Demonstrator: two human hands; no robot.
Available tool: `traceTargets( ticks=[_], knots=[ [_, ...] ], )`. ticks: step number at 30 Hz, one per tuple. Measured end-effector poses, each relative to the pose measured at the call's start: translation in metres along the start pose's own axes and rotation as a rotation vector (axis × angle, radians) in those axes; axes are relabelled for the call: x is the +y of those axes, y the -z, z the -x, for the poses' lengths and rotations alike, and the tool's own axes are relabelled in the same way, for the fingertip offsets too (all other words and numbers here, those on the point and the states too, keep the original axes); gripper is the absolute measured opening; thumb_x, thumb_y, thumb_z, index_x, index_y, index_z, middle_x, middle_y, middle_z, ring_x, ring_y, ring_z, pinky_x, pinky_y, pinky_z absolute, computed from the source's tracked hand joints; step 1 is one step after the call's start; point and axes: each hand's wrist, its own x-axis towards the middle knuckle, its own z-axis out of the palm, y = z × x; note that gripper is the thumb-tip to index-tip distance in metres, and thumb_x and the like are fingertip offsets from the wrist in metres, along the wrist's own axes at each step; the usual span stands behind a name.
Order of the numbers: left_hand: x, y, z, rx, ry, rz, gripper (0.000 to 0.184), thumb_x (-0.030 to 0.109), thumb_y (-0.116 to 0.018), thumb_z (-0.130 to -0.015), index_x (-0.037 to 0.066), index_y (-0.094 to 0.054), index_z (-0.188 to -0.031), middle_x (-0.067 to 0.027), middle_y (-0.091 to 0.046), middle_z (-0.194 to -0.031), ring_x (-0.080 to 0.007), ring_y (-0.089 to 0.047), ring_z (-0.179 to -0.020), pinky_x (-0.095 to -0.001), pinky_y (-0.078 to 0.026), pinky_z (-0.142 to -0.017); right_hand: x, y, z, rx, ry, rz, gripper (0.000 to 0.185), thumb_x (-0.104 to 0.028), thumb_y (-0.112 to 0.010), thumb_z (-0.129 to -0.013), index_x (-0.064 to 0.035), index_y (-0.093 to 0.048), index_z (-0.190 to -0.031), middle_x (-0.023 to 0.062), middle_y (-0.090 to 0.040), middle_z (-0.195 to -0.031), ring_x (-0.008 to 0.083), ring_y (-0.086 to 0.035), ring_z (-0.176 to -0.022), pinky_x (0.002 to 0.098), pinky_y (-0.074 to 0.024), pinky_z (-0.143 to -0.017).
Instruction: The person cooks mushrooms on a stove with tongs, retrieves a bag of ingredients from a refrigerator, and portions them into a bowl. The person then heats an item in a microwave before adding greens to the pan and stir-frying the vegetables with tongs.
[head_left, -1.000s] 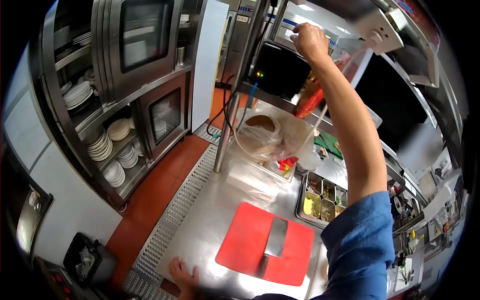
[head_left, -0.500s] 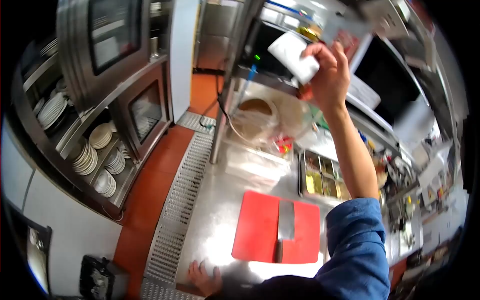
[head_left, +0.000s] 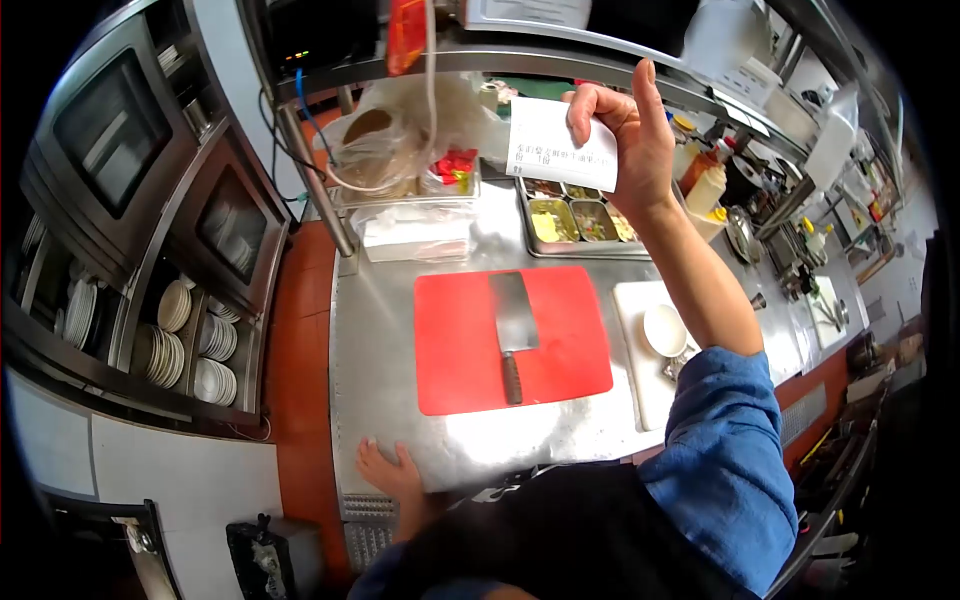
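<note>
A white printed paper slip is pinched in my right hand, raised above the far side of the steel counter. Dark printed characters show on its face. My left hand lies with fingers spread on the counter's near left edge, holding nothing. Between the hands, a red cutting board lies flat. On it rests a cleaver, blade pointing away from me and dark handle towards me.
Behind the board stands a tray of metal food tins. A white board with a white bowl lies to the right. Plastic bags fill the back left. Plate cabinets stand left across the red floor; squeeze bottles line the right.
The view has turned to the right and down. The slip's printed face now shows towards me, still in my right hand. My left hand stays at the counter edge.
</note>
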Motion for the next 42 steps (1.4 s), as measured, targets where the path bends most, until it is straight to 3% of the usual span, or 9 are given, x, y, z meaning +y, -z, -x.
traceTargets(
  ticks=[7, 10, 16, 21, 26, 29, 34, 37, 42],
  knots=[
    [0.015, -0.016, 0.017, -0.03, 0.264, 0.238, 0.048, 0.017, -0.062, -0.076, -0.004, -0.044, -0.114, -0.02, -0.046, -0.115, -0.0345, -0.044, -0.104, -0.0428, -0.034, -0.091, -0.019, 0.088, 0.064, 0.049, -0.016, -0.063, 0.07, -0.062, -0.016, -0.086, -0.0054, -0.046, -0.057, 0.0025, -0.04, -0.059, 0.0126, -0.042, -0.055, 0.0211, -0.0341, -0.052],
    [0.095, 0.023, 0.005, -0.05, 0.671, 0.621, 0.044, 0.017, -0.06, -0.08, -0.005, -0.044, -0.115, -0.0193, -0.048, -0.112, -0.0279, -0.049, -0.102, -0.0355, -0.039, -0.087, -0.021, 0.144, 0.095, 0.086, -0.049, -0.029, 0.07, -0.061, -0.016, -0.087, -0.005, -0.045, -0.056, 0.0033, -0.041, -0.06, 0.0136, -0.042, -0.055, 0.0217, -0.034, -0.053],
    [0.292, 0.075, -0.009, -0.243, 0.568, 1.287, 0.031, 0.013, -0.053, -0.086, -0.004, -0.046, -0.112, -0.0156, -0.056, -0.102, -0.0192, -0.056, -0.091, -0.0305, -0.046, -0.08, 0.005, 0.242, 0.159, 0.016, -0.105, -0.131, 0.069, -0.053, -0.02, -0.09, -0.0013, -0.051, -0.057, 0.0051, -0.047, -0.06, 0.0151, -0.049, -0.061, 0.0215, -0.0391, -0.063],
    [0.419, 0.09, -0.009, -0.816, 0.536, 1.764, 0.022, 0.009, -0.056, -0.084, -0.003, -0.053, -0.102, -0.0122, -0.06, -0.093, -0.0152, -0.058, -0.083, -0.026, -0.047, -0.072, 0.02, 0.259, 0.23, -0.55, -0.219, 0.338, 0.018, -0.017, -0.058, -0.081, -0.0018, -0.063, -0.073, 0.0076, -0.061, -0.07, 0.0178, -0.058, -0.067, 0.0288, -0.045, -0.065],
    [0.446, 0.076, 0.005, -0.809, 0.646, 1.535, 0.009, 0.003, -0.061, -0.079, -0.001, -0.057, -0.085, -0.0057, -0.062, -0.077, -0.0091, -0.057, -0.065, -0.0216, -0.047, -0.062, 0.067, 0.283, 0.26, -0.531, -0.014, 0.661, 0.009, -0.011, -0.063, -0.076, -0.004, -0.064, -0.081, 0.0107, -0.06, -0.071, 0.0207, -0.059, -0.068, 0.0309, -0.046, -0.064],
    [0.449, 0.07, 0.006, -0.718, 0.605, 1.362, 0.009, 0.001, -0.061, -0.079, -0.002, -0.058, -0.086, -0.0057, -0.062, -0.077, -0.0079, -0.056, -0.066, -0.019, -0.045, -0.06, 0.071, 0.292, 0.264, -0.314, -0.259, 0.432, 0.02, -0.009, -0.064, -0.074, -0.0048, -0.062, -0.093, 0.0106, -0.061, -0.078, 0.0203, -0.058, -0.066, 0.0298, -0.0455, -0.061],
    [0.446, 0.047, -0.001, -0.593, 0.586, 1.31, 0.009, 0.002, -0.06, -0.08, -0.003, -0.058, -0.087, -0.0056, -0.062, -0.076, -0.0078, -0.056, -0.064, -0.0185, -0.044, -0.059, 0.105, 0.305, 0.246, -0.516, -0.396, 0.325, 0.019, -0.013, -0.066, -0.073, -0.0051, -0.062, -0.09, 0.0093, -0.06, -0.076, 0.0181, -0.055, -0.064, 0.0267, -0.0433, -0.058],
    [0.426, 0.018, 0.004, -0.545, 0.649, 1.296, 0.009, 0.003, -0.059, -0.081, -0.004, -0.058, -0.087, -0.0052, -0.061, -0.075, -0.0081, -0.056, -0.064, -0.0186, -0.044, -0.059, 0.134, 0.311, 0.218, -0.33, -0.137, 0.567, 0.019, -0.013, -0.063, -0.075, -0.0046, -0.06, -0.092, 0.0097, -0.06, -0.077, 0.0191, -0.056, -0.065, 0.0298, -0.0442, -0.059],
    [0.376, -0.023, 0.026, -0.475, 0.839, 1.177, 0.009, 0.005, -0.057, -0.083, -0.003, -0.058, -0.085, -0.0044, -0.059, -0.071, -0.0089, -0.055, -0.062, -0.0197, -0.045, -0.059, 0.22, 0.392, 0.107, -0.027, -0.384, 0.769, 0.036, -0.007, -0.061, -0.075, -0.0083, -0.055, -0.11, 0.004, -0.052, -0.065, 0.013, -0.05, -0.059, 0.0279, -0.0416, -0.054]
  ],
)
